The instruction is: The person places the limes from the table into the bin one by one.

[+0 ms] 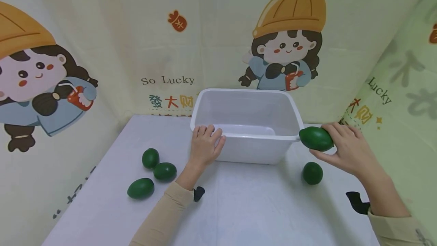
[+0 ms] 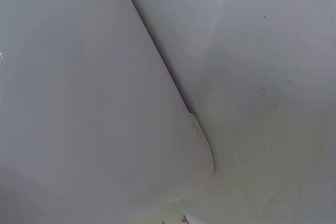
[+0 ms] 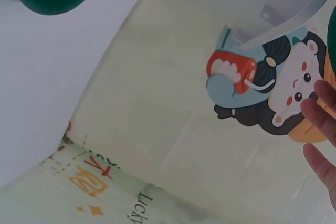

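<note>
In the head view my left hand holds the front rim of a white plastic basin, near its left corner. Fingers lie over the edge, and the thumb points right along the front. The basin's smooth wall fills much of the left wrist view, where that hand is out of sight. My right hand grips a glossy dark green, lemon-shaped fruit between thumb and fingers, just beside the basin's right front corner. Below it, another green fruit sits on the table.
Three more green fruits lie to the left of the basin: one at the back, one in the middle, one in front. A white cloth covers the table. Behind it hangs a printed curtain with cartoon figures.
</note>
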